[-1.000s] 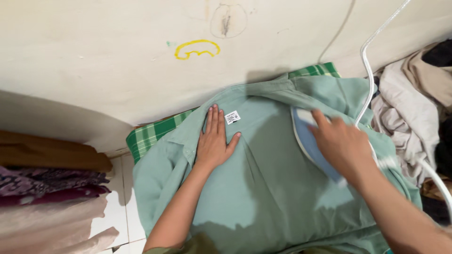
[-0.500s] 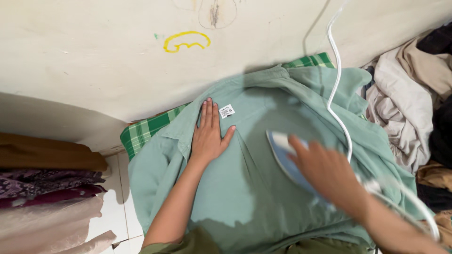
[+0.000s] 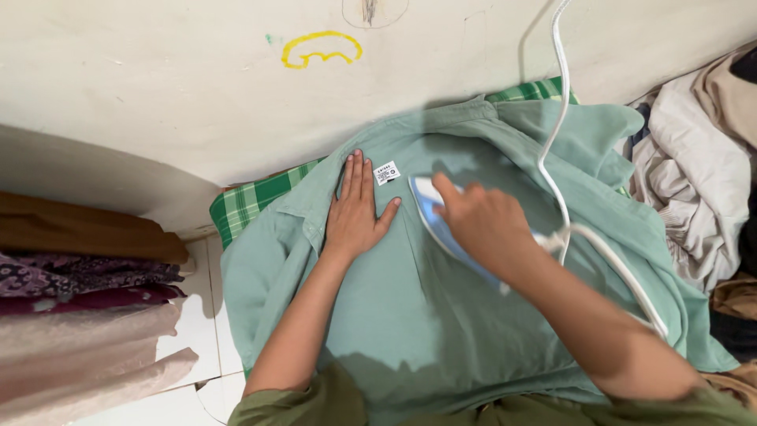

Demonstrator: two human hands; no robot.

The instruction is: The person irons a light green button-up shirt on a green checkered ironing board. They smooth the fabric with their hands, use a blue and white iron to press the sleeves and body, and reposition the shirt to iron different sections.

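Right grip: my right hand (image 3: 487, 225) is closed around the handle of the iron (image 3: 432, 211), fingers wrapped over the top, forefinger pointing toward its tip.
Left grip: my left hand (image 3: 356, 214) lies flat, fingers together and thumb spread, pressing the green shirt (image 3: 410, 315); it holds nothing.
Iron: it sits on the shirt just right of the white label (image 3: 386, 173), its pale blue nose aimed at the collar.
Label: between my left fingertips and the iron's nose, just below the collar.
Shirt: spread on a green checked cloth (image 3: 252, 203), which shows beyond the collar to the left and at the far edge.
Cord: the white cord (image 3: 556, 118) runs from behind my right wrist up over the shirt and out of the top of the view.
Hidden: my hand covers the iron's handle and most of its body, and the iron's outline is blurred.
Cut off: piled clothes (image 3: 694, 173) right of the shirt and folded fabrics (image 3: 79, 315) left of it run out of view.
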